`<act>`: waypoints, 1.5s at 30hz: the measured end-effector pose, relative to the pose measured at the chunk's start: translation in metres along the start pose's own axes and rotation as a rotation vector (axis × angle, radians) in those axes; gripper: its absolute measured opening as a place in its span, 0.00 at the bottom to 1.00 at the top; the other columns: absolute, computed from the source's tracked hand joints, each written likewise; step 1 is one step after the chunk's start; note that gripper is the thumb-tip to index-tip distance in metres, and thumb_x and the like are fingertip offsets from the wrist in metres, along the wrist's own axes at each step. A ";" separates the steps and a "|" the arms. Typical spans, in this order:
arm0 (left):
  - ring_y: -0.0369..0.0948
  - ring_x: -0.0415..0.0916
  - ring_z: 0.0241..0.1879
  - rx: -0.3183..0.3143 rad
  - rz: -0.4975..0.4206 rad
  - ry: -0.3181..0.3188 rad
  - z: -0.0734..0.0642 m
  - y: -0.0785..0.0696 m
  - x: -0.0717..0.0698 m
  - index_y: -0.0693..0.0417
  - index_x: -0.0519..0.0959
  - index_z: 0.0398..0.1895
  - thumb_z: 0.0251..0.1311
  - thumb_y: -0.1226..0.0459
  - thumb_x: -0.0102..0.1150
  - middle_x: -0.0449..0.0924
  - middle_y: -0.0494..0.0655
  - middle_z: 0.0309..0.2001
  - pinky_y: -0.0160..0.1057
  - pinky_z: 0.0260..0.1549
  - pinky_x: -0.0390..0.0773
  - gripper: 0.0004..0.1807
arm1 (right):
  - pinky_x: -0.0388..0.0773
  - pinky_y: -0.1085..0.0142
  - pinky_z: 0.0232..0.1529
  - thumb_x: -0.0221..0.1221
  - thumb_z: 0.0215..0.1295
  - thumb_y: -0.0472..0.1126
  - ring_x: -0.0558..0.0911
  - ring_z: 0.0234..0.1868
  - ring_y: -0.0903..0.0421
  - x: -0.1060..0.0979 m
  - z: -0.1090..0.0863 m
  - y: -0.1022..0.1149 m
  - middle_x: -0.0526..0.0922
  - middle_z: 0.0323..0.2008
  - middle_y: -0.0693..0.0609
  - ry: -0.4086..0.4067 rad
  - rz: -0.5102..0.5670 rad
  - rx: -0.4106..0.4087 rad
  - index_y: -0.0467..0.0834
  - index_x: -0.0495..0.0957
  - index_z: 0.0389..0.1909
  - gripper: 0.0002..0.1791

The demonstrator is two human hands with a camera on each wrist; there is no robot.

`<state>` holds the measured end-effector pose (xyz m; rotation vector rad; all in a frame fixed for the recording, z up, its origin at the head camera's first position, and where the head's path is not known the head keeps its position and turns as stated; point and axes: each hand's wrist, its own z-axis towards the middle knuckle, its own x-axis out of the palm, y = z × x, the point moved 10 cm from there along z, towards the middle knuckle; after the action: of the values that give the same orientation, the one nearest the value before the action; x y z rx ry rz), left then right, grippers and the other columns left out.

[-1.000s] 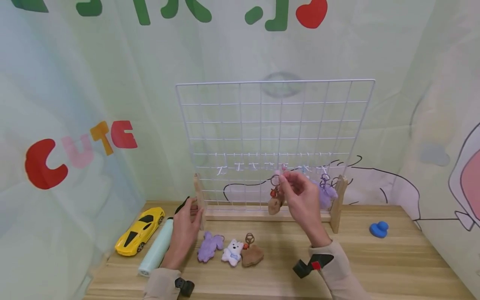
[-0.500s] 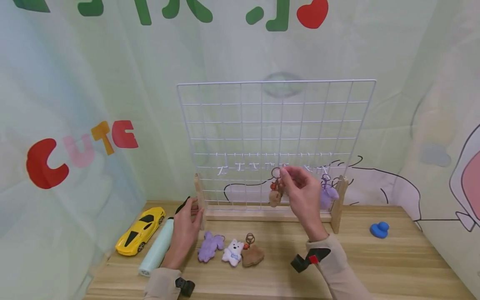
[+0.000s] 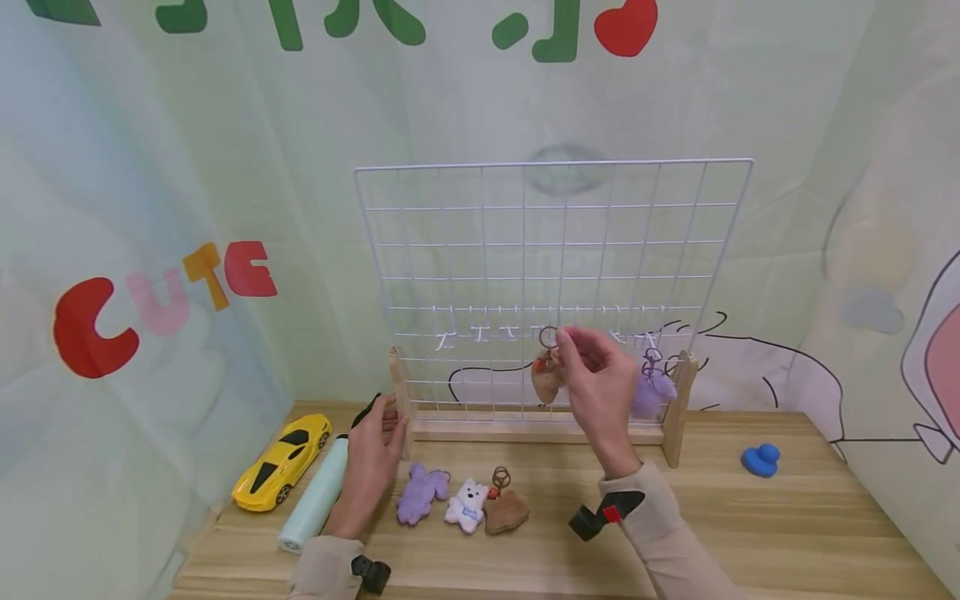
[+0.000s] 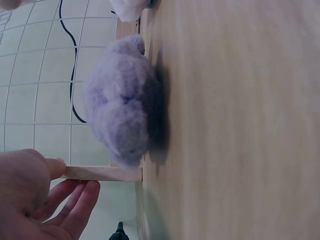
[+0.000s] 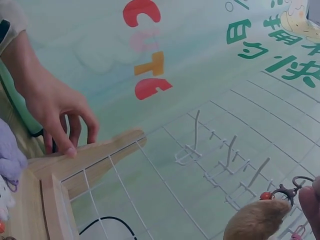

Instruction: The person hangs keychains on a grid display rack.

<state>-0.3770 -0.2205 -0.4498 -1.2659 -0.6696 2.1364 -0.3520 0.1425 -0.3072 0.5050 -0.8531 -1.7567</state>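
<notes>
My right hand [image 3: 603, 387] pinches the metal ring of a brown plush keychain [image 3: 546, 385], which hangs down with a small orange bead. It is held in front of the hooks [image 5: 230, 152] on a white wire grid rack [image 3: 555, 163]. With thumb and fingers on opposite sides, my left hand [image 3: 367, 462] grips the rack's left wooden post [image 4: 107, 173]. From a hook at the right end hangs a purple plush keychain [image 3: 651, 393]. On the table before the rack lie a purple plush [image 3: 418, 498], a white bear plush [image 3: 468, 506] and another brown plush keychain [image 3: 507, 511].
Left of my left arm lie a pale green bottle [image 3: 315, 500] and a yellow toy car [image 3: 281, 465]. A blue rubber duck [image 3: 761, 460] sits on the table [image 3: 810, 533] to the right. A printed curtain [image 3: 225, 167] surrounds the table.
My right hand has moved up and slightly left with the brown plush keychain, bringing its ring near hook height. My left hand has stayed on the post.
</notes>
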 end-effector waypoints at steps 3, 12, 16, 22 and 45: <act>0.57 0.90 0.52 0.000 0.001 0.000 0.000 0.000 0.000 0.62 0.76 0.67 0.76 0.66 0.65 0.88 0.64 0.54 0.53 0.48 0.93 0.21 | 0.85 0.77 0.32 0.72 0.72 0.44 0.88 0.31 0.60 0.000 -0.001 -0.001 0.93 0.37 0.42 -0.019 -0.009 -0.008 0.39 0.91 0.45 0.11; 0.57 0.90 0.52 0.000 0.006 -0.004 0.000 0.000 0.000 0.62 0.76 0.67 0.76 0.66 0.65 0.88 0.65 0.54 0.54 0.48 0.93 0.21 | 0.87 0.77 0.35 0.73 0.71 0.43 0.90 0.33 0.59 0.001 -0.002 -0.004 0.94 0.38 0.43 -0.007 -0.019 -0.023 0.41 0.92 0.44 0.09; 0.57 0.90 0.53 -0.002 -0.001 0.002 0.000 -0.001 0.001 0.62 0.76 0.68 0.76 0.66 0.65 0.88 0.65 0.55 0.54 0.48 0.93 0.21 | 0.88 0.76 0.36 0.71 0.73 0.44 0.91 0.33 0.54 -0.002 -0.005 -0.006 0.94 0.37 0.41 -0.001 -0.022 -0.010 0.42 0.92 0.46 0.10; 0.57 0.90 0.52 0.003 0.000 -0.003 -0.001 -0.003 0.001 0.62 0.76 0.67 0.76 0.66 0.65 0.88 0.64 0.54 0.53 0.48 0.93 0.21 | 0.87 0.76 0.34 0.70 0.74 0.43 0.90 0.31 0.52 -0.010 -0.016 -0.004 0.92 0.36 0.39 -0.003 -0.022 0.001 0.41 0.91 0.48 0.10; 0.57 0.90 0.53 -0.022 0.007 0.012 0.001 0.001 0.001 0.61 0.75 0.69 0.77 0.66 0.64 0.88 0.64 0.55 0.54 0.49 0.93 0.22 | 0.89 0.70 0.44 0.70 0.72 0.37 0.89 0.40 0.62 0.055 -0.138 -0.109 0.93 0.39 0.53 0.653 -0.260 0.204 0.43 0.90 0.45 0.05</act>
<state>-0.3784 -0.2205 -0.4509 -1.2937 -0.6860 2.1310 -0.3443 0.0687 -0.4759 1.2870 -0.5094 -1.5796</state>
